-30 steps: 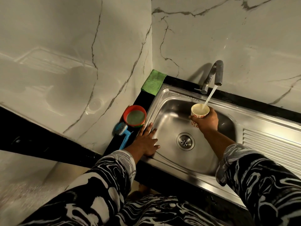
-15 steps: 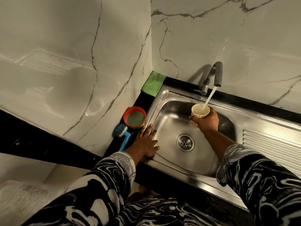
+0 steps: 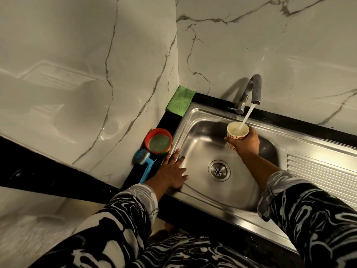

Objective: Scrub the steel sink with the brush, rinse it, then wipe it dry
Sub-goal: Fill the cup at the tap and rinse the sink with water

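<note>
The steel sink (image 3: 195, 132) fills the centre, its drain (image 3: 218, 170) in the bowl's middle. My right hand (image 3: 245, 142) grips a white paper cup (image 3: 237, 132) with red marks under the tap (image 3: 251, 89), and water streams into the cup. My left hand (image 3: 173, 173) rests flat with spread fingers on the sink's left rim. A blue brush (image 3: 144, 163) lies on the black counter just left of that hand. A folded green cloth (image 3: 180, 100) sits in the back corner.
A red bowl (image 3: 158, 141) of greenish liquid stands on the black counter strip (image 3: 170, 120) between the brush and the cloth. The ribbed steel drainboard (image 3: 320, 171) extends to the right. Marble walls close the left and back sides.
Both hands stay where they were. Water keeps running into the cup, which looks fuller.
</note>
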